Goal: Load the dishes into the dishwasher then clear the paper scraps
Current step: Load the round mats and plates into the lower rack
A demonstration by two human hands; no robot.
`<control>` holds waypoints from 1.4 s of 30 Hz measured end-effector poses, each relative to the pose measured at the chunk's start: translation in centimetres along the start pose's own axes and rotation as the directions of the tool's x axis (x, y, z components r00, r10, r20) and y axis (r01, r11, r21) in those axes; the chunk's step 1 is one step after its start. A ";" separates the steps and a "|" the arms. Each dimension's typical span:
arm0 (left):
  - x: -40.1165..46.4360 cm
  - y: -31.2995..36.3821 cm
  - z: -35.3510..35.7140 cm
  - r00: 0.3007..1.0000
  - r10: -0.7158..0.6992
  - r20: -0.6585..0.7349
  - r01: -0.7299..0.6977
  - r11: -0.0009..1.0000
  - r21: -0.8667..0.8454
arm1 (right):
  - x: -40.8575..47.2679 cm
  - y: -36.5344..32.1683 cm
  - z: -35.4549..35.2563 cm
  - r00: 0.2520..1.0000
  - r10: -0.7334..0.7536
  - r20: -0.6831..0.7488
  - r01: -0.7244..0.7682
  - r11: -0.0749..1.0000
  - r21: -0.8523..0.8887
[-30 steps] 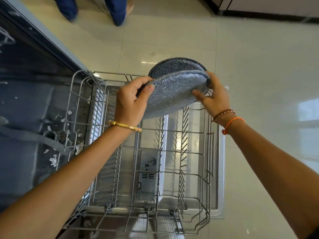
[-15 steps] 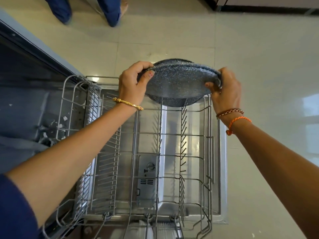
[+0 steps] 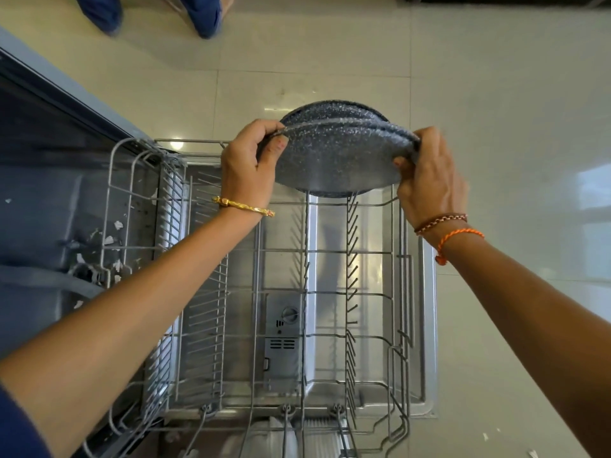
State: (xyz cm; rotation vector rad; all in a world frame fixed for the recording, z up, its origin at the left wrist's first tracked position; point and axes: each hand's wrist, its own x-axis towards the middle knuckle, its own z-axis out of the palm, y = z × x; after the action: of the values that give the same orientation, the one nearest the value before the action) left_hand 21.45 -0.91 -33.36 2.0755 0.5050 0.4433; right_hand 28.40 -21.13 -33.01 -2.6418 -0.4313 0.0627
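Note:
Two dark speckled plates (image 3: 334,153) stand on edge at the far end of the pulled-out lower dishwasher rack (image 3: 401,292), their lower rims down among the tines. My left hand (image 3: 248,166) grips their left rim, thumb on the near face. My right hand (image 3: 426,176) grips the right rim, fingers curled over the edge. The rest of the wire rack holds no dishes. White paper scraps (image 3: 112,246) lie scattered inside the dishwasher tub at the left.
The open dishwasher door (image 3: 426,375) lies flat under the rack. The dark tub opening (image 3: 49,200) is to the left. Another person's legs in blue trousers (image 3: 205,14) stand on the tiled floor at the top. A few scraps (image 3: 532,452) lie on the floor at lower right.
Both hands have lowered the plates from a tilted hold above the rack to standing on edge in the tines at the rack's far end. The camera has leaned closer.

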 end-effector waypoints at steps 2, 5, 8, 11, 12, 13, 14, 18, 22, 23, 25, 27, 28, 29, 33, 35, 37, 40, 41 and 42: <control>-0.4 -0.1 -0.1 1.000 -0.009 0.025 0.008 0.999 0.039 | -0.5 0.0 0.3 1.000 -0.003 0.025 0.003 1.000 -0.004; -0.4 -0.3 -0.3 0.999 -0.023 0.025 0.022 0.998 0.053 | -0.7 -0.4 0.6 1.000 0.008 0.021 -0.008 1.000 0.022; -0.1 -0.5 -0.2 0.998 -0.031 0.055 0.027 0.997 0.067 | 0.0 -0.3 0.6 1.000 0.019 0.009 -0.019 1.000 -0.009; -0.5 -1.0 0.1 0.996 -0.024 0.083 0.019 0.998 0.061 | 0.2 0.0 0.4 0.999 0.024 0.044 -0.022 0.999 -0.034; -0.6 -1.0 0.2 0.998 -0.011 0.070 0.007 0.998 0.061 | 0.0 0.0 0.4 0.999 0.025 0.033 -0.024 0.999 -0.026; -0.6 -0.9 0.3 0.999 0.005 0.049 -0.008 0.998 0.060 | -0.1 0.0 0.3 1.000 0.025 0.012 -0.024 1.000 -0.014; -0.6 -0.7 0.3 0.999 0.028 0.026 -0.030 0.998 0.062 | -0.1 -0.1 0.3 1.000 0.021 -0.011 -0.021 1.000 0.000; 0.0 -0.2 0.7 0.990 0.139 -0.005 -0.138 0.984 0.110 | 0.4 -0.3 0.0 0.996 0.011 -0.088 -0.006 0.999 0.047; 0.1 -0.7 0.9 0.990 0.125 0.060 -0.133 0.979 0.154 | 0.8 0.0 0.3 1.000 0.016 0.019 -0.016 1.000 -0.022; 0.0 -1.0 1.0 0.991 0.110 0.082 -0.122 0.978 0.171 | 0.7 0.1 0.6 0.999 0.030 0.037 -0.029 0.999 -0.033; -0.2 -1.4 1.1 0.989 0.094 0.116 -0.116 0.973 0.200 | 0.6 0.3 1.1 0.998 0.067 0.019 -0.067 0.998 0.000; -0.1 -1.3 1.2 0.988 0.092 0.127 -0.118 0.970 0.213 | 0.6 0.2 1.5 0.995 0.093 -0.026 -0.091 0.994 0.068; 0.2 -1.2 1.3 0.988 0.088 0.127 -0.114 0.969 0.220 | 0.7 0.1 1.5 0.993 0.108 -0.047 -0.103 0.990 0.099; 0.5 -1.0 1.4 0.989 0.073 0.127 -0.101 0.967 0.234 | 1.0 0.1 1.5 0.990 0.129 -0.064 -0.120 0.985 0.127; 1.2 -0.4 2.5 0.976 -0.074 0.206 -0.010 0.925 0.380 | 1.8 1.4 1.8 0.978 0.175 0.109 -0.184 0.980 0.078; 0.6 -0.1 3.3 0.940 -0.142 0.310 -0.005 0.903 0.430 | 1.8 2.3 2.2 0.936 0.160 0.314 -0.166 0.986 -0.009; 0.3 -0.3 3.7 0.900 -0.216 0.378 0.003 0.872 0.490 | 1.8 2.9 2.6 0.886 0.145 0.441 -0.161 0.987 -0.002; 0.7 -0.6 3.5 0.884 -0.259 0.390 -0.011 0.821 0.571 | 2.0 3.0 3.3 0.863 0.117 0.492 -0.166 0.984 0.058; 0.5 -0.8 3.7 0.874 -0.273 0.401 -0.014 0.812 0.583 | 1.8 3.1 3.6 0.874 0.096 0.476 -0.146 0.987 0.068; 0.1 -0.9 3.9 0.863 -0.293 0.412 -0.001 0.814 0.581 | 1.6 3.0 3.9 0.895 0.074 0.439 -0.117 0.991 0.070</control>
State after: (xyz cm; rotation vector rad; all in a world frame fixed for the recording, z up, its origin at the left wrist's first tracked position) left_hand 23.29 -3.12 -36.10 2.5720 0.5295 -0.3882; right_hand 30.30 -21.49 -37.80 -2.5417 -0.4274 0.7015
